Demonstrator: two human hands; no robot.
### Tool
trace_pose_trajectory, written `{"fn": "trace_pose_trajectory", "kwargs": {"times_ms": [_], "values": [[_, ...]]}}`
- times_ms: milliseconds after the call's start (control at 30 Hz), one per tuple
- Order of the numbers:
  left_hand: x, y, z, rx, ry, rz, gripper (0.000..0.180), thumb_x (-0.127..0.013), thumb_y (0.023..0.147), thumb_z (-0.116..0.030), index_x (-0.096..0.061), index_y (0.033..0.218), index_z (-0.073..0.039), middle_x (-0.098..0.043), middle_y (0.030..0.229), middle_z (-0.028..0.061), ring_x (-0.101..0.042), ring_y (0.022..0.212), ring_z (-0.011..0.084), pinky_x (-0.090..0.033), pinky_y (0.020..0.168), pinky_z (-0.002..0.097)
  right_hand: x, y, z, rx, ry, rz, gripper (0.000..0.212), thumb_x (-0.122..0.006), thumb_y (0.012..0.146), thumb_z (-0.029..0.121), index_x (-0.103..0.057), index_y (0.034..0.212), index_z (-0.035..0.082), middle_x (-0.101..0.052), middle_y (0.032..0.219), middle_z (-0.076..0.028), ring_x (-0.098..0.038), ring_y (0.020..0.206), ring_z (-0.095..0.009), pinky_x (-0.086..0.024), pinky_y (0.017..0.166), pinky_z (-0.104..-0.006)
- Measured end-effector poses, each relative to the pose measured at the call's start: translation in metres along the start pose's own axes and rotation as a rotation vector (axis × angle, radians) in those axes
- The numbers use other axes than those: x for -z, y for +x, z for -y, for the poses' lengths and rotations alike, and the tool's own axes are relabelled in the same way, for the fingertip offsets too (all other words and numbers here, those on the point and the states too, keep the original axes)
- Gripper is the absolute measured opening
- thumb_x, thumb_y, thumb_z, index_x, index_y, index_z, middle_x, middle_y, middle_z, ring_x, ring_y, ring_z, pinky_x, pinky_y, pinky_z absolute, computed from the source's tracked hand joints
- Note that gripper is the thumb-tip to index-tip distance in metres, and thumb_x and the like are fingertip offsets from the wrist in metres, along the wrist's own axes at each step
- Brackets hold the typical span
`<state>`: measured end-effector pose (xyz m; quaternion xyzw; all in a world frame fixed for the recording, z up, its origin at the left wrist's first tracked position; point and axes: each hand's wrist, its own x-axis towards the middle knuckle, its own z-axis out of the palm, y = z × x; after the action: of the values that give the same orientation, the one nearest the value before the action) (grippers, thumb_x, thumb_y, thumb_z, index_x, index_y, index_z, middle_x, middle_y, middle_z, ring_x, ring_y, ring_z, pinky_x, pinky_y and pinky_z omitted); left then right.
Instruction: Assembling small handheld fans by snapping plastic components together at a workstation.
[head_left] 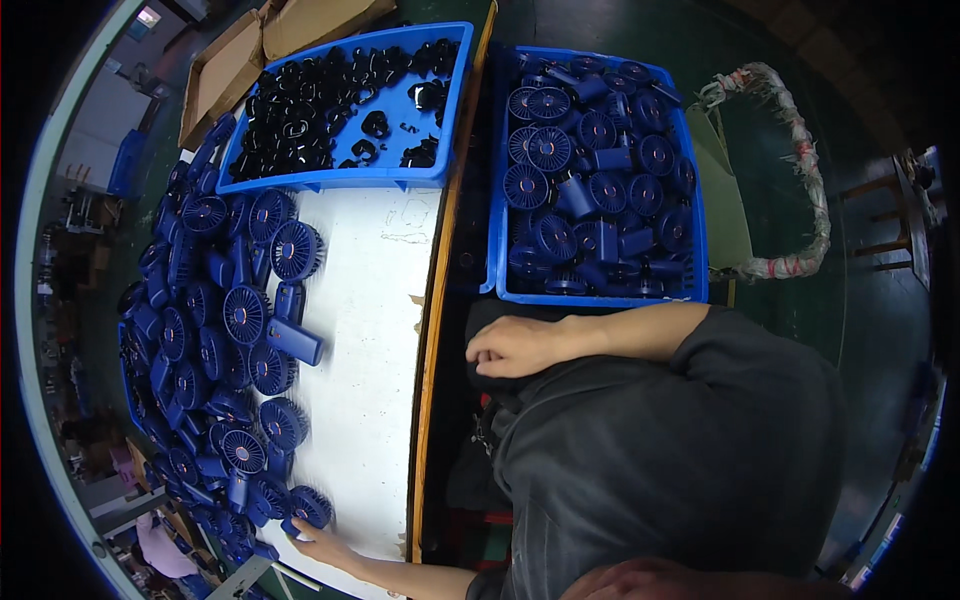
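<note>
My left hand [322, 546] reaches over the near left part of the white table, its fingers closed on the handle of a dark blue handheld fan [311, 506]. That fan lies at the edge of a large heap of similar fans [205, 300]. My right hand [512, 347] rests by my dark clothing, between the table edge and the blue crate. Its fingers are curled, and nothing shows in them. One fan with a rectangular handle [295, 341] sticks out from the heap onto the white tabletop [365, 350].
A blue tray [330, 181] of glossy black parts stands at the table's far end. Beyond it are cardboard boxes [215, 90]. A blue crate [600, 299] full of fans stands right of the table's wooden edge [430, 330]. A wrapped, curved handle [805, 160] stands farther right.
</note>
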<state>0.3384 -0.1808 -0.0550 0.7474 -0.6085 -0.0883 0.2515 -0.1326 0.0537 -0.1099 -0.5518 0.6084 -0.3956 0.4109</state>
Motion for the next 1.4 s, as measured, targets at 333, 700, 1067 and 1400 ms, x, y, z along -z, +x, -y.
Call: {"fn": "trace_pose_trajectory", "kwargs": {"times_ms": [333, 700, 1067, 1400], "values": [[-0.011, -0.034, -0.08, -0.145, 0.17, 0.041, 0.084, -0.06, 0.093, -0.053, -0.041, 0.139, 0.014, -0.046, 0.139, 0.0319, -0.046, 0.13, 0.042, -0.038, 0.111, 0.0437, -0.022, 0.008, 0.007, 0.007, -0.024, 0.1, 0.024, -0.06, 0.089, 0.015, -0.064, 0.101, -0.006, -0.071, 0.085, -0.017, -0.069, 0.081, -0.032, -0.054, 0.076, -0.0413], [0.024, -0.066, -0.073, -0.105, 0.027, 0.096, 0.069, -0.067, 0.09, -0.032, -0.042, 0.142, 0.006, -0.048, 0.138, 0.0269, -0.05, 0.126, 0.0378, -0.043, 0.106, 0.0437, -0.032, 0.01, 0.018, 0.072, -0.003, 0.166, 0.026, -0.062, 0.088, 0.015, -0.065, 0.102, -0.006, -0.071, 0.091, -0.019, -0.069, 0.085, -0.032, -0.054, 0.078, -0.0414], [0.042, -0.153, -0.131, 0.12, -1.481, 0.282, 0.066, -0.052, 0.096, -0.052, -0.05, 0.138, -0.002, -0.059, 0.131, 0.0174, -0.057, 0.12, 0.031, -0.047, 0.092, 0.0462, -0.036, 0.045, 0.093, 0.73, -0.125, -0.113, 0.072, -0.075, 0.082, 0.019, -0.039, 0.143, 0.004, -0.048, 0.133, -0.022, -0.051, 0.119, -0.04, -0.048, 0.096, -0.0469], [-0.022, -0.175, -0.162, 0.016, -1.624, 0.656, 0.095, -0.054, 0.088, -0.069, -0.026, 0.153, -0.005, -0.044, 0.147, 0.02, -0.042, 0.137, 0.0361, -0.037, 0.112, 0.0501, -0.032, 0.056, 0.089, 0.501, 0.052, 0.242, 0.051, -0.071, 0.086, 0.022, -0.054, 0.128, -0.003, -0.063, 0.106, -0.022, -0.064, 0.097, -0.039, -0.051, 0.086, -0.0444]]}}
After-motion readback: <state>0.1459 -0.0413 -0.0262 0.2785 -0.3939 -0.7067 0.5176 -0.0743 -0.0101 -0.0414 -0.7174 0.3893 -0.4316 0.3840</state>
